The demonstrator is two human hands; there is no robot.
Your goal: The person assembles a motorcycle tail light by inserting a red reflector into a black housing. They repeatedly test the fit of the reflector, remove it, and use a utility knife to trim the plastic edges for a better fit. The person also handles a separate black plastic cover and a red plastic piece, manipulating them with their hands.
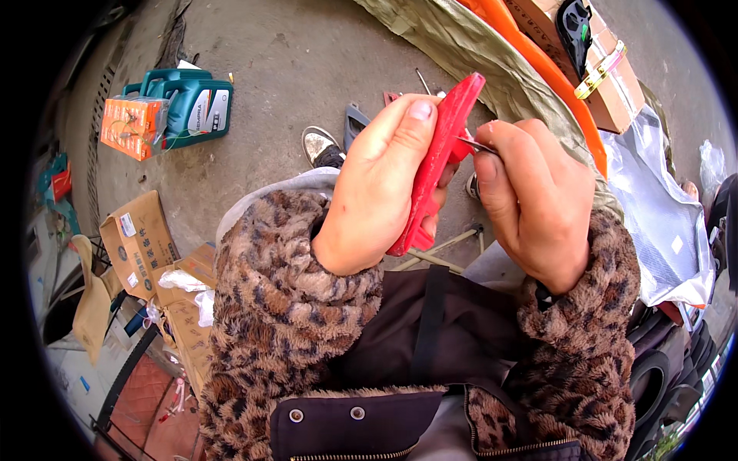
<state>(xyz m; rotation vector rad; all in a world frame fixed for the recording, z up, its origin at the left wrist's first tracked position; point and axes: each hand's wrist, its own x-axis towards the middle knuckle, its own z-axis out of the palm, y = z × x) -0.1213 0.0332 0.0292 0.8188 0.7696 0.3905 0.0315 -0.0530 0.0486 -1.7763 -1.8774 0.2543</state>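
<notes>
My left hand (384, 157) is wrapped round a long, flat red plastic piece (440, 165), with the thumb along its upper face. The piece is tilted, its pointed end up and to the right. Smaller red parts stick out from its right side. My right hand (538, 196) pinches a thin dark metal strip (478, 144) between thumb and forefinger. The strip's tip meets the red part on that side; whether it goes into it I cannot tell. Most of the strip, and whatever handle it has, is hidden in the fist.
Green jugs (196, 107) and an orange box (132, 127) stand on the floor at the far left. Opened cardboard boxes (138, 242) lie nearer. At the right are a long carton (615, 100) with a black sandal (573, 34) on it, and a silvery plastic bag (657, 207).
</notes>
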